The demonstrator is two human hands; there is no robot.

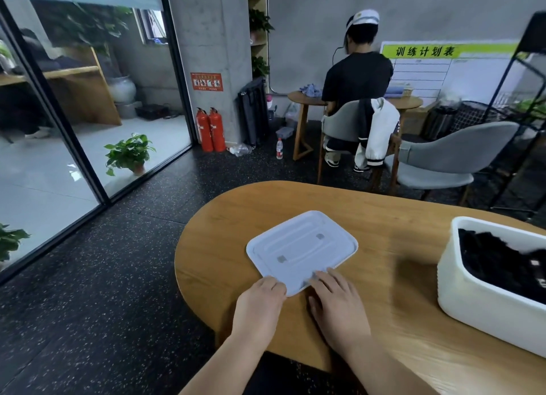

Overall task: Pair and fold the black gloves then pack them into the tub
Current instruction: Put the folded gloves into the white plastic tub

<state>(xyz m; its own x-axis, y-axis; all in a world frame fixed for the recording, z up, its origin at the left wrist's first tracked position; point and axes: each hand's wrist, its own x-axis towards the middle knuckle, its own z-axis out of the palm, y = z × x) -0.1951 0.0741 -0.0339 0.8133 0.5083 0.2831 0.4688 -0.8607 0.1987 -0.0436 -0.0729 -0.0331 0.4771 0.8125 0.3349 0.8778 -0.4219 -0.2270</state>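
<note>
A round-ended brown wooden counter [384, 217] holds two things. A flat white plastic lid [301, 244] lies top up near the left end. A deep white plastic tub [472, 300] stands at the right edge of the view, well apart from the lid.

The soft black gloves [496, 261] are inside the tub, all in one dark heap. I cannot pick out one glove from another, and none looks paired or folded.

Both hands are at the near corner of the lid. The left hand [260, 303] has its fingers curled round that corner, so its grip is narrow and holds the lid. The right hand [336, 300] lies flat with straight fingers on the lid's near edge. Its grip is wide and holds nothing.

What matters next is which way the gloves are. They lie to the right of both hands and a bit farther away. The right hand is nearer to the tub, and bare counter lies between them. I think the right hand should reach over the tub's tall wall and down into the heap. The tub's long side runs off to the right, out of view.
</note>
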